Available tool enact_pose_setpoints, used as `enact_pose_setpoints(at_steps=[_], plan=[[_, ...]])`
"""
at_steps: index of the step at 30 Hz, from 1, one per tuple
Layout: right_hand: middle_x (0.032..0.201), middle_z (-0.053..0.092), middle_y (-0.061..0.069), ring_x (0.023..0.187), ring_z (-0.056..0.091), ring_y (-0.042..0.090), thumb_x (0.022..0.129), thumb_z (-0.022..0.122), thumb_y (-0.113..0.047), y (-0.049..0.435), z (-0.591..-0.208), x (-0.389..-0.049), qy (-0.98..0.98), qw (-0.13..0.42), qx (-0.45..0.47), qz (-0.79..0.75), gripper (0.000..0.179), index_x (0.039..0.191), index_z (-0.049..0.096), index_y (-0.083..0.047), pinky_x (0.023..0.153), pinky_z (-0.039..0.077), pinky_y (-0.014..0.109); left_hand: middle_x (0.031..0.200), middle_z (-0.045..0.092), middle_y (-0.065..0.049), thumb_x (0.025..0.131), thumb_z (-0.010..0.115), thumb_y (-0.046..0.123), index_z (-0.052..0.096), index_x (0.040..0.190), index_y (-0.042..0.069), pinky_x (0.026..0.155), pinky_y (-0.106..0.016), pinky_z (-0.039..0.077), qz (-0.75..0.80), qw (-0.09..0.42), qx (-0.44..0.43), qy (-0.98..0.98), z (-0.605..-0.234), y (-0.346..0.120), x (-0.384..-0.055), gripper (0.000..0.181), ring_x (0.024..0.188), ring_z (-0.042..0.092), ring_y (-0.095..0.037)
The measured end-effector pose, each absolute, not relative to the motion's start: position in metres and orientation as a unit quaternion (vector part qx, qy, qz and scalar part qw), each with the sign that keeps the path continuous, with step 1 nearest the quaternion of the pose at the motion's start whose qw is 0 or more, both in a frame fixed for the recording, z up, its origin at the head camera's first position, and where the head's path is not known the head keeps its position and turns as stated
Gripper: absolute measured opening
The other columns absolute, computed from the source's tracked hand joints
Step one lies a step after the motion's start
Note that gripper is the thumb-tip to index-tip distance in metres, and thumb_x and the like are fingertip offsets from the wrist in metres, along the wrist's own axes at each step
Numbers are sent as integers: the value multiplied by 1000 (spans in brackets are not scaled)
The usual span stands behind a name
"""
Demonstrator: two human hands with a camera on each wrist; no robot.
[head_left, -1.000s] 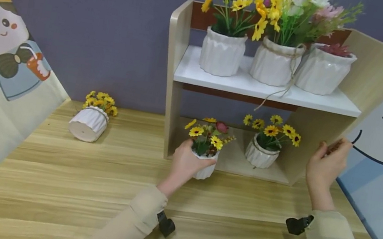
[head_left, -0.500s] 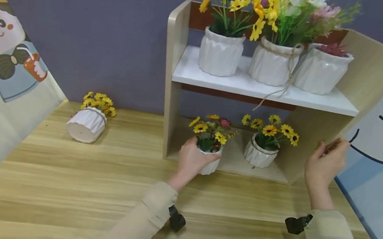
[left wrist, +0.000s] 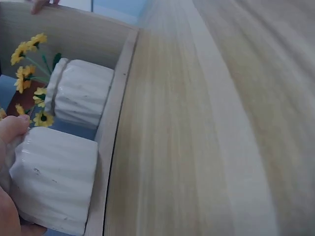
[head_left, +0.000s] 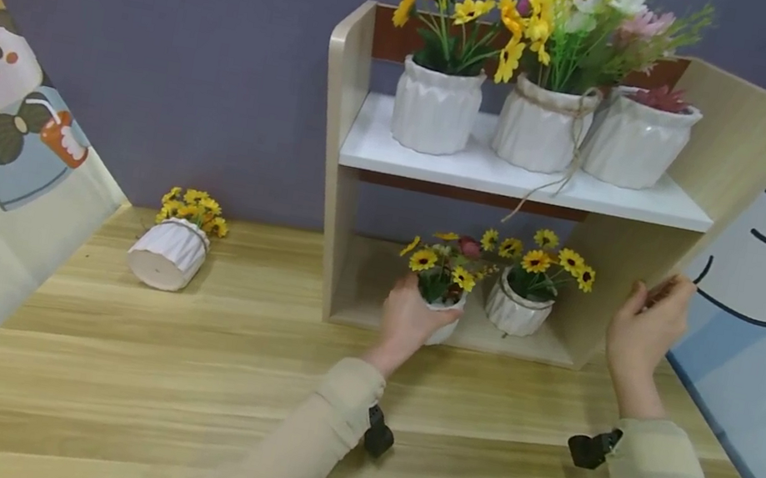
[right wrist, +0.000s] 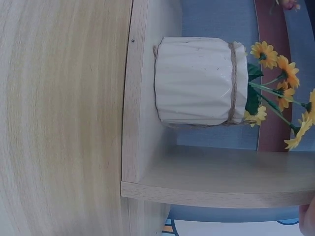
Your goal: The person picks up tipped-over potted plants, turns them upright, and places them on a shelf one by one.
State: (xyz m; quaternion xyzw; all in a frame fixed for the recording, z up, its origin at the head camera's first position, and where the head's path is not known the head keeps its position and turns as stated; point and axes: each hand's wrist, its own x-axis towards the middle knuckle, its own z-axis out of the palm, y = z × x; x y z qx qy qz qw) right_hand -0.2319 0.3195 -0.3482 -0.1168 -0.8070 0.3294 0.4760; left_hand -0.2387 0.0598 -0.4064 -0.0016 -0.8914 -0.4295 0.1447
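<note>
My left hand [head_left: 407, 319] grips a small white potted plant [left wrist: 54, 179] by its ribbed pot, thumb in front. Its yellow flowers and one dark pink bloom [head_left: 469, 247] stand upright. The pot is at the front edge of the wooden shelf's lower level, left of a second white flowerpot [head_left: 518, 311]. That one has twine round its rim and yellow flowers, and stands on the lower board. My right hand [head_left: 647, 334] holds the front edge of the shelf's right side panel [head_left: 742, 138]; only a bit of a finger shows in the right wrist view.
On the white upper board [head_left: 367, 153] stand white pots with yellow flowers [head_left: 438, 109], mixed flowers [head_left: 541, 130] and a red succulent [head_left: 642, 143]. Loose twine hangs over the board's edge. Another potted plant [head_left: 169, 254] lies tipped over on the table [head_left: 178, 374], far left.
My left hand has carried the potted plant to the right and inward, onto the shelf's lower front edge beside the other pot. The right hand stays at the side panel.
</note>
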Motion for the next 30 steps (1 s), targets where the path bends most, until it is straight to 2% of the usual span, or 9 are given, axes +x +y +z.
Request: enact_pose_setpoints(at_steps=[6,15,18,25,30], plan=[[82,25,-21,78,45,25,94,42,-18,320,-351,-232,-805,483,-108,326,30,111,41,7,64,32,29,102,60,-12,61,78,51,50,117,1,72,-38,53,-392,184,-24,-901,-411,72,-244,80,85,62,-29],[84,31,-15,81,48,31,95,42,-20,321,-351,-233,-805,485,-106,324,32,112,41,6,65,33,31,104,60,-13,62,74,58,47,120,-1,66,-36,53,-359,198,-37,-911,-414,80,-253,87,81,63,-28],[83,28,-17,79,47,31,95,42,-20,320,-352,-234,-805,491,-97,320,31,111,41,7,64,32,31,105,59,-12,61,74,59,48,120,-1,66,-35,53,-343,209,-44,-915,-415,82,-258,88,81,63,-27],[81,25,-21,77,45,23,94,42,-21,320,-351,-231,-804,485,-110,326,33,111,40,7,63,32,27,118,54,-17,66,71,58,40,130,-4,69,-34,54,-348,173,-55,-920,-416,90,-267,95,87,62,-27],[82,27,-19,80,49,29,94,42,-22,320,-352,-233,-807,481,-117,323,33,113,40,6,65,34,30,122,52,-19,68,68,59,38,132,-5,71,-34,54,-353,168,-62,-918,-417,92,-273,95,90,62,-28]])
